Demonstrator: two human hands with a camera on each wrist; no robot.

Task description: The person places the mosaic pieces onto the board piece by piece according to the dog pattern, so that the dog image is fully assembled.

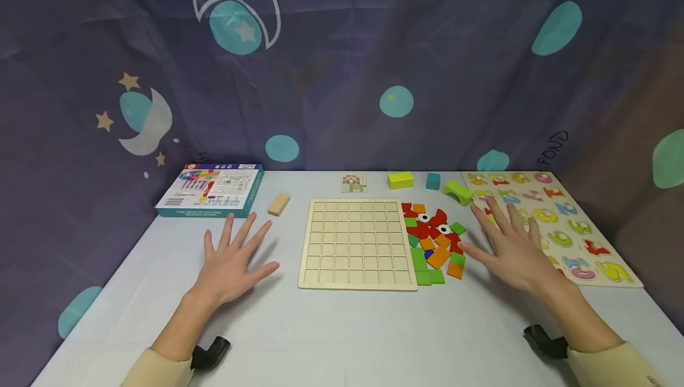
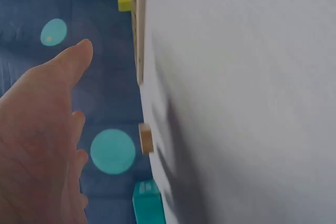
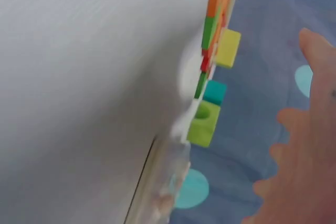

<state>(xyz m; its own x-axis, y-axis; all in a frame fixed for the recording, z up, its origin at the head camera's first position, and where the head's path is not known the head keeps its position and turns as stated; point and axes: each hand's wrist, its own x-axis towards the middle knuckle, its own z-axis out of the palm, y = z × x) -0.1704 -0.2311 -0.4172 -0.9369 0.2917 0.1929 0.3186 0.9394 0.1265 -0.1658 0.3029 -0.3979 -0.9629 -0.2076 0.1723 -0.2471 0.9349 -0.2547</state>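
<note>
My left hand (image 1: 230,268) hovers over the white table with its fingers spread, holding nothing. Nearest to it are a small plain wooden block (image 1: 279,204) and a boxed set (image 1: 211,190). My right hand (image 1: 513,250), fingers also spread and holding nothing, is raised between a pile of loose pieces and a number puzzle board (image 1: 593,238). A wooden grid board (image 1: 357,244) with square cells lies between the hands. Along its right edge sit flat green pieces (image 1: 420,259), orange pieces (image 1: 439,256) and red pieces (image 1: 418,230), two with eyes.
Behind the grid board lie a small picture card (image 1: 354,183), a yellow block (image 1: 400,180), a teal block (image 1: 433,181) and a green arched block (image 1: 458,192). A dark patterned curtain (image 1: 331,66) hangs behind the white table (image 1: 342,339).
</note>
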